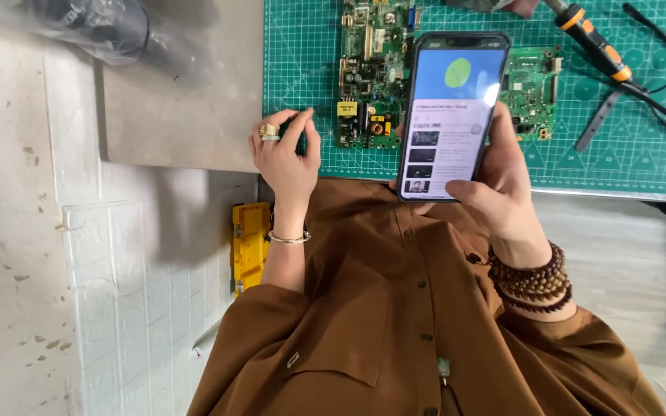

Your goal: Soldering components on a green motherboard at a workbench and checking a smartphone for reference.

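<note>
I see right hand (502, 181) gripping smartphone (450, 115) above circuit board (370, 77); slip could strike components. Left hand (287, 154) pinched shut on small dark object, identity unclear. Soldering iron (595, 42) nearby, cord snag risk.

Speckled pale floor (1, 270), white tiled block (140, 293), grey tabletop (179, 108).

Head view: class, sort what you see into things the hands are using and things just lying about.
In use: phone in right hand; small dark part pinched by left hand; large circuit board beside it.

Lying about: soldering iron, small board, yellow case, bagged dark item.
</note>
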